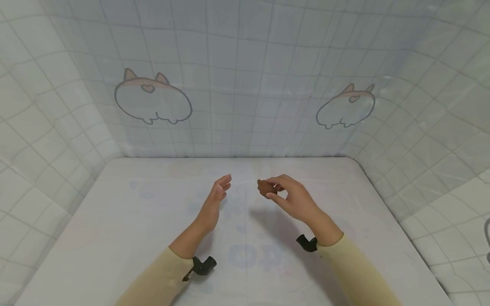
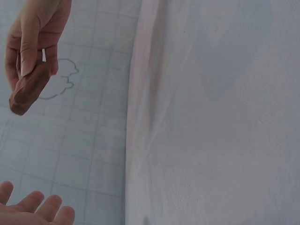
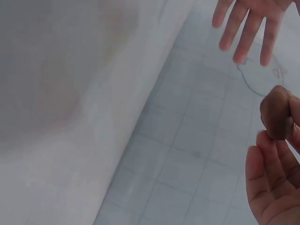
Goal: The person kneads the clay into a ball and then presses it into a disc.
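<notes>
My right hand (image 1: 296, 197) pinches a small brown lump (image 1: 266, 188) between thumb and fingertips, above the table. The lump is uneven in outline, and its kind is unclear. In the right wrist view the same brown lump (image 3: 276, 112) looks smooth and rounded, with the thumb and fingers at its edge. My left hand (image 1: 214, 204) is held up on the left, apart from the lump, with fingers extended and nothing in it. In the left wrist view, the fingers (image 2: 33, 201) of that hand show at the lower left, below the right hand (image 2: 37, 37) and the lump.
A pale cloth with faint prints covers the table (image 1: 153, 229). Behind it hangs a grid-patterned curtain (image 1: 245, 85) with two cartoon animal drawings, and similar sheets flank both sides. Dark curved pieces (image 1: 204, 266) are worn at the wrists.
</notes>
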`<control>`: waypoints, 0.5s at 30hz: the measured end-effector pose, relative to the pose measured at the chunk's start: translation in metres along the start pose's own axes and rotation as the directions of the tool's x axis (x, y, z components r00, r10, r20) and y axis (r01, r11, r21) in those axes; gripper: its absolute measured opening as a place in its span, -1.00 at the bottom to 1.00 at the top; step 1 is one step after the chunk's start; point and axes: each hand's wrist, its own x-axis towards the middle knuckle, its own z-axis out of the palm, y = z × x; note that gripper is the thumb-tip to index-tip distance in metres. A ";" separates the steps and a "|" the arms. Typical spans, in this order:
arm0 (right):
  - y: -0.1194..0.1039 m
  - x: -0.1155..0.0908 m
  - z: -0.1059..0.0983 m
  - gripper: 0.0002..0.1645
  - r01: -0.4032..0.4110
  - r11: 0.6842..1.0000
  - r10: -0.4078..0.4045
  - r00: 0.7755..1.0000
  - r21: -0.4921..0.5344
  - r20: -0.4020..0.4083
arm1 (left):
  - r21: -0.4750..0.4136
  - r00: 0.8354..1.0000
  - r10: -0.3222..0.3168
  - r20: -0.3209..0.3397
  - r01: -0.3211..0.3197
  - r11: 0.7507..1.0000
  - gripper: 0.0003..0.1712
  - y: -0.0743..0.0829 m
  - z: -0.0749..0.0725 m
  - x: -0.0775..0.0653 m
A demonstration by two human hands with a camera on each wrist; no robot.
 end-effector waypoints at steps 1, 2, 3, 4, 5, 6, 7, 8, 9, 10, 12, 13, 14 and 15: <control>-0.002 0.000 0.001 -0.53 0.008 1.000 -0.008 1.000 0.004 -0.012 | -0.018 1.000 0.002 -0.005 -0.002 1.000 -0.17 0.001 0.002 0.000; -0.003 0.000 0.002 -0.53 0.018 1.000 -0.018 1.000 0.009 -0.022 | -0.037 1.000 -0.002 -0.009 0.002 0.999 -0.17 0.002 0.004 0.001; -0.005 0.001 0.003 -0.52 0.026 1.000 -0.025 0.999 0.014 -0.033 | -0.067 1.000 -0.003 -0.011 0.002 0.998 -0.18 0.004 0.006 0.002; -0.006 0.001 0.005 -0.52 0.035 0.999 -0.034 0.998 0.018 -0.045 | -0.092 1.000 -0.007 -0.011 0.006 0.996 -0.19 0.005 0.008 0.002; -0.008 0.001 0.006 -0.51 0.040 0.999 -0.039 0.998 0.029 -0.058 | -0.113 1.000 -0.009 -0.011 0.008 0.994 -0.20 0.007 0.009 0.003; -0.009 0.002 0.008 -0.51 0.046 0.998 -0.044 0.997 0.038 -0.071 | -0.136 1.000 -0.007 -0.010 0.006 0.991 -0.21 0.008 0.011 0.004; -0.010 0.002 0.009 -0.50 0.055 0.997 -0.051 0.995 0.050 -0.083 | -0.163 1.000 -0.007 -0.010 0.005 0.987 -0.21 0.009 0.013 0.005; -0.011 0.002 0.011 -0.50 0.065 0.996 -0.059 0.994 0.064 -0.093 | -0.188 1.000 -0.005 -0.011 0.003 0.982 -0.20 0.009 0.015 0.006; -0.012 0.003 0.013 -0.49 0.076 0.994 -0.068 0.992 0.075 -0.108 | -0.216 1.000 -0.004 -0.012 0.002 0.976 -0.18 0.010 0.016 0.007; -0.013 0.003 0.015 -0.49 0.089 0.992 -0.079 0.990 0.087 -0.119 | -0.235 1.000 -0.003 -0.013 0.000 0.972 -0.16 0.011 0.018 0.008; -0.015 0.005 0.019 -0.49 0.114 0.987 -0.097 0.985 0.113 -0.140 | -0.288 1.000 -0.003 -0.018 -0.003 0.958 -0.10 0.012 0.021 0.010; -0.017 0.005 0.021 -0.49 0.124 0.985 -0.105 0.983 0.121 -0.151 | -0.318 1.000 -0.004 -0.020 -0.002 0.948 -0.07 0.013 0.023 0.011; -0.018 0.006 0.022 -0.50 0.133 0.983 -0.112 0.980 0.126 -0.162 | -0.347 1.000 -0.008 -0.021 0.000 0.938 -0.04 0.015 0.025 0.012; -0.020 0.007 0.024 -0.49 0.140 0.982 -0.117 0.978 0.126 -0.173 | -0.378 1.000 -0.014 -0.021 0.005 0.926 -0.03 0.016 0.026 0.012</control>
